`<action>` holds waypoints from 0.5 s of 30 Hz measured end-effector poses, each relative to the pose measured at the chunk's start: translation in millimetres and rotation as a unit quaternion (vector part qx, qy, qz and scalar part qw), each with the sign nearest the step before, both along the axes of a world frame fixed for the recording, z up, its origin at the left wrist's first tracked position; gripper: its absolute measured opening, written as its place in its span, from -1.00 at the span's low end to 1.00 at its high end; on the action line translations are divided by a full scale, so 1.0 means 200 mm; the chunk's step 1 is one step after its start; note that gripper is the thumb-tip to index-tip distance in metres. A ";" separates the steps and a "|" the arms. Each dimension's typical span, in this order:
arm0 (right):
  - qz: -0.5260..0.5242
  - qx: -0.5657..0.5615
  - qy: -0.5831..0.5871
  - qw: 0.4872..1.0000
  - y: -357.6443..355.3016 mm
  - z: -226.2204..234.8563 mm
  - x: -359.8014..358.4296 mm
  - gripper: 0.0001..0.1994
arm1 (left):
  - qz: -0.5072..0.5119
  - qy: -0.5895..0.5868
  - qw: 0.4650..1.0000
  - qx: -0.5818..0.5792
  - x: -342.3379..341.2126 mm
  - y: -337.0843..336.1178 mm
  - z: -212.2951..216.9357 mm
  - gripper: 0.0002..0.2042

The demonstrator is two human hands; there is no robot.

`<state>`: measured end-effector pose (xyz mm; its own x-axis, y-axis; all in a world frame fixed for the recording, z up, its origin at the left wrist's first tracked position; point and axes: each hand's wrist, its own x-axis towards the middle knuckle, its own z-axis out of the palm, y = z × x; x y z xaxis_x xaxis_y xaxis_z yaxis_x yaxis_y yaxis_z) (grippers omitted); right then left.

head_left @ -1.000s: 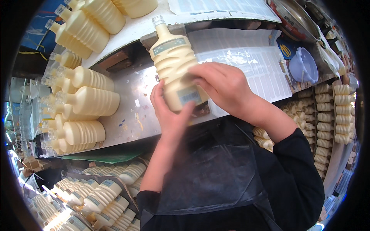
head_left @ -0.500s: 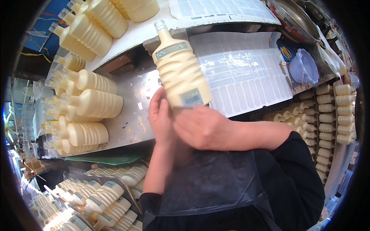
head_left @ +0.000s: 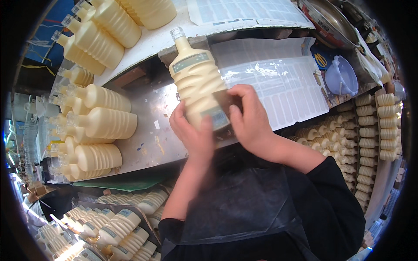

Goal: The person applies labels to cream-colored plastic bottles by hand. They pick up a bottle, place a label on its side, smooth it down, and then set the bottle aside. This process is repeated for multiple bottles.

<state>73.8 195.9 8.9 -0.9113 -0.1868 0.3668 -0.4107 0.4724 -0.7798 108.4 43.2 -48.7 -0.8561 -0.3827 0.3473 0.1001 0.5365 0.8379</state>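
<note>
Left hand (head_left: 191, 130): curled about the lower end of a cream bottle (head_left: 196, 82), thumb blurred over its lower label (head_left: 214, 116). Right hand (head_left: 251, 117): pinching a dark flat piece (head_left: 224, 101) between thumb and fingers, against the bottle's right side. The bottle sits above the bench (head_left: 146, 122), neck pointing away; cream to the shoulder, clear at the mouth. Whether that cream is liquid or coating, we cannot tell. Left along the bench, we note more bottles (head_left: 111, 123) lying in a stack; right, label sheets (head_left: 283, 87), then a lavender bucket (head_left: 341, 77), contents unclear to us. Half a second earlier we saw the right hand across the bottle's base; now it is up at the side, the dark piece showing.
</note>
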 end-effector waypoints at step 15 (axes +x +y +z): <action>0.179 0.047 0.213 0.959 0.17 -0.05 -0.14 -0.83 | -0.107 -0.072 0.984 0.119 0.07 -0.06 0.02 -0.01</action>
